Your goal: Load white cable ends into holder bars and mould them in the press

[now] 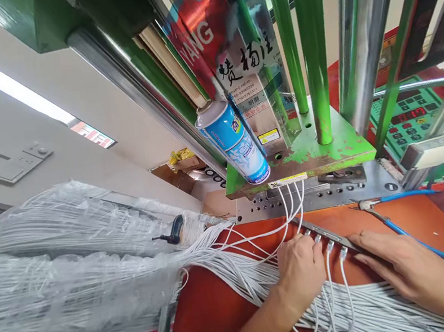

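A narrow dark metal bar (332, 237) lies aslant over the orange work surface, with a row of cable plugs (343, 253) along its near side. White cables (331, 284) run down from these plugs. My right hand (393, 259) grips the bar's right end between thumb and fingers. At the bar's left part, my left hand (301, 263) is closed, its fingertips pinching at a plug; the fingers partly hide what they hold. Just beyond the bar, several white cables (297, 204) lead into the green press (332, 155).
A blue spray can (240, 148) stands on the press plate. Blue-handled pliers (399, 196) and another blue-handled tool (415, 238) lie at right on the orange surface (211, 299). Large plastic-wrapped cable bundles (77, 294) fill the left. A control panel (411, 115) stands behind, right.
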A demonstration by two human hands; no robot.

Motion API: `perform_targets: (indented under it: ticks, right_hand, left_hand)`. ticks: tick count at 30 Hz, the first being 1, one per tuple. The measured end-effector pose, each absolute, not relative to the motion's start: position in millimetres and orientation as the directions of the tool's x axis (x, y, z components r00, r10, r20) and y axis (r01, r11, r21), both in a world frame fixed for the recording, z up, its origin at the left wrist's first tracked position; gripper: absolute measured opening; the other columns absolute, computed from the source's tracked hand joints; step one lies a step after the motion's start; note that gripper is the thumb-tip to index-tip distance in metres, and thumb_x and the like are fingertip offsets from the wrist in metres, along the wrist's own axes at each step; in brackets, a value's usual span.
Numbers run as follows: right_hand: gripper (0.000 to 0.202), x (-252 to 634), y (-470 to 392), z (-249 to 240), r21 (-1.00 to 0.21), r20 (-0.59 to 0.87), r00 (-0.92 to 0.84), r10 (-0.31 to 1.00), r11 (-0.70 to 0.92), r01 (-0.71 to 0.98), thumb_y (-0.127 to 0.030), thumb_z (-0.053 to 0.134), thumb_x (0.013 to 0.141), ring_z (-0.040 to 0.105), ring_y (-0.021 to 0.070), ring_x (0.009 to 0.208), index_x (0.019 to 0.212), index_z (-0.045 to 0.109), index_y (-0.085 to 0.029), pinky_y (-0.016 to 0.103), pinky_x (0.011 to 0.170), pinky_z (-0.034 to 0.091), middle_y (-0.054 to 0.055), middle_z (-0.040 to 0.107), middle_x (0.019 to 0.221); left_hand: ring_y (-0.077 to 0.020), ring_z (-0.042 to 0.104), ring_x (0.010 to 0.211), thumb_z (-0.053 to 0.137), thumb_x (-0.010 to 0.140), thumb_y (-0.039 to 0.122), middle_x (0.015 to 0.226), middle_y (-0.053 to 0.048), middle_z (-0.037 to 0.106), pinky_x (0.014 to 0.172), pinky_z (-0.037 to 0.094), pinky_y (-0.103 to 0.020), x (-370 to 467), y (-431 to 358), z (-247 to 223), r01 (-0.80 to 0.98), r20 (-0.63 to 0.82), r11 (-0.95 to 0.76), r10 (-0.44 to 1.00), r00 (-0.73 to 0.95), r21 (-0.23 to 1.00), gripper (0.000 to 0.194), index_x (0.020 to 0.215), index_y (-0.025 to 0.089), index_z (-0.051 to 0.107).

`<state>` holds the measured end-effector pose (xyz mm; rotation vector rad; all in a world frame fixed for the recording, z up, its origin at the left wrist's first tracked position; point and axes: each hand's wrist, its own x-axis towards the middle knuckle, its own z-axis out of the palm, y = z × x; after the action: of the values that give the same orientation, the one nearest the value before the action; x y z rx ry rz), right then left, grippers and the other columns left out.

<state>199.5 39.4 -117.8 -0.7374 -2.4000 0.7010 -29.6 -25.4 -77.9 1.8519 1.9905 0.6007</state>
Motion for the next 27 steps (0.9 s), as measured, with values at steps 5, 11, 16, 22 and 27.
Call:
perform_targets:
  ticks: [5, 11, 16, 22, 27]
  right_hand:
    - [0.026, 199.2, 41.2, -117.3, -0.573, 0.317, -0.718, 0.619, 0.728, 0.375, -0.037, 0.048, 0.107, 0.070, 0.0228, 0.095, 0.121, 0.065, -0.025, 0.033, 0.083, 0.056, 0.008, 0.072, 0.107]
    - [0.031, 193.7, 41.4, -124.5, -0.453, 0.289, -0.668, 0.686, 0.712, 0.536, -0.037, 0.040, 0.108, 0.060, 0.0285, 0.105, 0.123, 0.066, -0.026, 0.046, 0.087, 0.050, 0.011, 0.065, 0.120]
    - [0.035, 191.0, 45.3, -119.9, -0.483, 0.308, -0.658, 0.687, 0.709, 0.514, -0.048, 0.049, 0.106, 0.059, 0.0288, 0.108, 0.128, 0.065, -0.026, 0.046, 0.091, 0.050, 0.010, 0.065, 0.121]
    - [0.036, 194.6, 48.3, -124.7, -0.481, 0.391, -0.638, 0.663, 0.738, 0.472, -0.048, 0.049, 0.105, 0.064, 0.0297, 0.108, 0.126, 0.067, -0.026, 0.045, 0.090, 0.053, 0.009, 0.068, 0.119]
    - [0.039, 204.8, 51.5, -110.4, -0.516, 0.345, -0.645, 0.681, 0.712, 0.476, -0.046, 0.046, 0.107, 0.060, 0.0259, 0.125, 0.138, 0.059, -0.027, 0.040, 0.105, 0.049, 0.006, 0.062, 0.139]
  left_hand:
    - [-0.0245, 0.061, 0.074, 0.054, 0.099, 0.032, 0.078, -0.009, 0.066, 0.073, 0.039, -0.036, -33.2, -25.3, -76.5, 0.846, 0.022, 0.021, 0.999, -0.039, 0.533, 0.030, 0.072, 0.023, 0.061]
    - [-0.0175, 0.056, 0.067, 0.057, 0.099, 0.049, 0.069, -0.003, 0.061, 0.070, 0.043, -0.030, -58.4, -12.1, -51.0, 0.641, 0.059, 0.062, 0.984, -0.166, 0.765, 0.039, 0.074, 0.021, 0.065]
    - [-0.0219, 0.064, 0.111, 0.072, 0.091, 0.042, 0.119, -0.011, 0.069, 0.095, 0.050, -0.031, -71.0, 23.5, -51.3, 0.344, 0.082, 0.063, 0.916, -0.393, 0.937, 0.042, 0.126, 0.019, 0.063]
    - [-0.0211, 0.073, 0.081, 0.077, 0.085, 0.049, 0.094, -0.012, 0.074, 0.080, 0.057, -0.036, -73.5, 98.2, -62.6, -0.283, -0.248, 0.293, 0.951, 0.185, 0.913, 0.045, 0.106, 0.010, 0.068]
    - [-0.0143, 0.068, 0.069, 0.077, 0.086, 0.048, 0.093, -0.011, 0.074, 0.060, 0.050, -0.024, -79.4, 113.8, -78.5, -0.485, -0.177, 0.326, 0.928, 0.326, 0.812, 0.046, 0.113, 0.012, 0.068]
